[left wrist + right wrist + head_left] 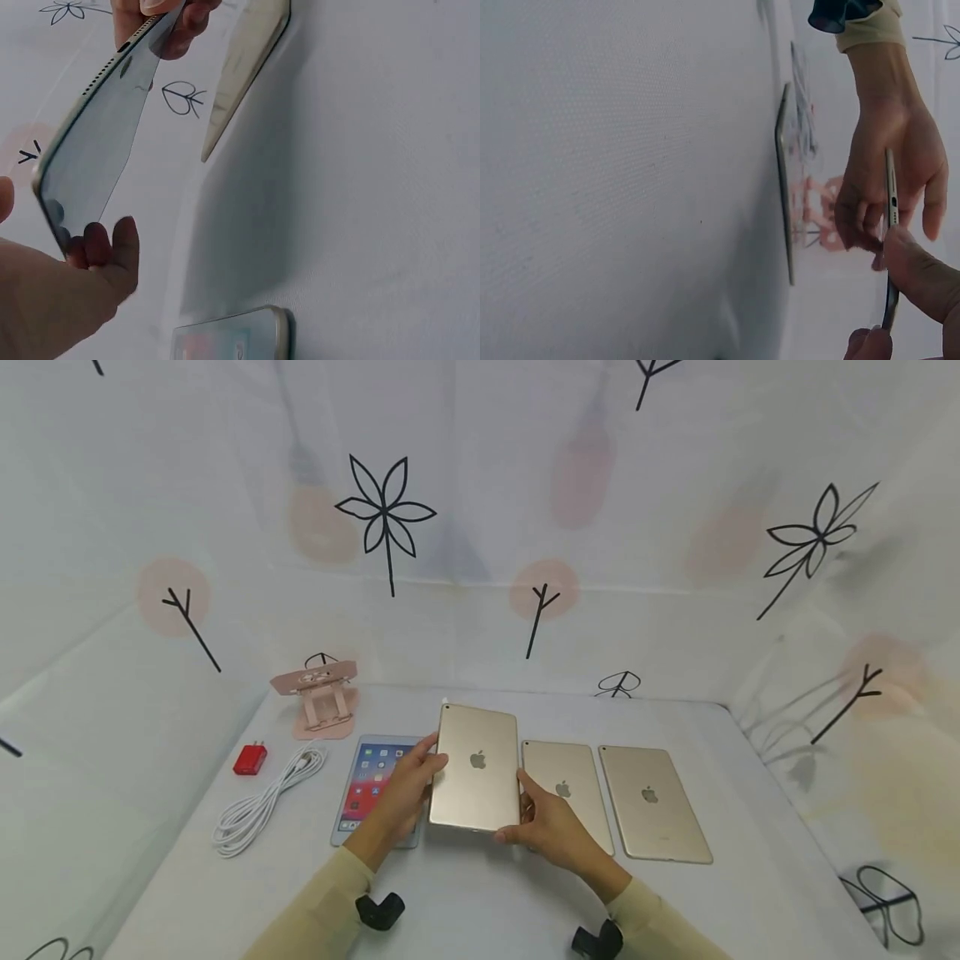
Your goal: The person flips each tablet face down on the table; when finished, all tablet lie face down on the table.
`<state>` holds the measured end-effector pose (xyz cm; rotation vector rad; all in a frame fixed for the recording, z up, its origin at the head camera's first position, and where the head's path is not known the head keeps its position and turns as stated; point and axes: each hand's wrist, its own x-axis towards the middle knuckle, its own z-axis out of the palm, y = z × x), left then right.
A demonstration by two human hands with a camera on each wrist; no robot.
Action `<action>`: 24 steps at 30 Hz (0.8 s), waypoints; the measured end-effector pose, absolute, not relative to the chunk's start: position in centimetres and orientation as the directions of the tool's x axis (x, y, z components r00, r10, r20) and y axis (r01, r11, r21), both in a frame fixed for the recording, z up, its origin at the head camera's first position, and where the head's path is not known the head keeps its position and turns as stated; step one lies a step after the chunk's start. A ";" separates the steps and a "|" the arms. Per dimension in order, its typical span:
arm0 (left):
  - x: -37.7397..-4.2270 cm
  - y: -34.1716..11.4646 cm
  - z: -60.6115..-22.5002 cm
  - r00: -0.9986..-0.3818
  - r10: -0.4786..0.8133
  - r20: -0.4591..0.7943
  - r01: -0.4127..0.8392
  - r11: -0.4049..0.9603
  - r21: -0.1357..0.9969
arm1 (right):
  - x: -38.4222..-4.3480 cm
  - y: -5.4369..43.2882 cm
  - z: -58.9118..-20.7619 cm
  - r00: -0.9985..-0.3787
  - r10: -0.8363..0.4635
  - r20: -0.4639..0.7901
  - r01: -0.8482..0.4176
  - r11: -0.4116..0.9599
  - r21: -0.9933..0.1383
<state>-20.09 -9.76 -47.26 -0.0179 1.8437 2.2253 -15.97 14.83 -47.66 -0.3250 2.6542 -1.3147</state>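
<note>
A gold tablet (477,772) is held up above the table, its back with the apple mark facing the head camera. My left hand (397,797) grips its left edge, thumb on the back and fingers underneath. At the lower right corner my right hand (551,822) pinches the tablet between thumb and fingers. The left wrist view shows the underside, a glossy dark screen (101,142). Partly behind my left arm lies a tablet with a lit home screen (375,768). Beside my right hand a gold tablet (566,768) lies back up, partly covered by that hand.
Another gold tablet (656,802) lies back up farther right. On the left are a coiled white cable (251,814), a red charger plug (250,759) and a pink folding stand (326,702). Patterned white cloth (465,635) hangs behind and beside the white table (480,910).
</note>
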 end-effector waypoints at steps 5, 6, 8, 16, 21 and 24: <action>-20.0 -10.2 -47.6 -0.963 0.133 -0.236 -0.226 0.081 0.971 | -16.1 14.6 -47.6 -0.958 -0.279 -0.064 -0.130 0.626 -0.769; -20.0 -10.2 -47.7 -0.963 0.128 -0.237 -0.225 0.103 0.969 | -16.1 14.6 -47.7 -0.956 -0.284 -0.070 -0.130 0.626 -0.769; -20.0 -10.3 -47.9 -0.964 0.120 -0.236 -0.220 0.132 0.967 | -16.1 14.5 -47.7 -0.953 -0.290 -0.084 -0.122 0.625 -0.771; -20.0 -10.3 -48.5 -0.963 0.098 -0.251 -0.234 0.161 0.959 | -16.6 14.7 -48.7 -0.951 -0.285 -0.117 -0.099 0.642 -0.761; -19.9 -10.3 -48.7 -0.956 0.087 -0.279 -0.257 0.202 0.945 | -16.8 14.8 -49.5 -0.942 -0.297 -0.157 -0.070 0.631 -0.773; -19.9 -10.3 -48.8 -0.952 0.085 -0.294 -0.268 0.226 0.936 | -16.9 14.9 -49.9 -0.932 -0.311 -0.184 -0.050 0.614 -0.788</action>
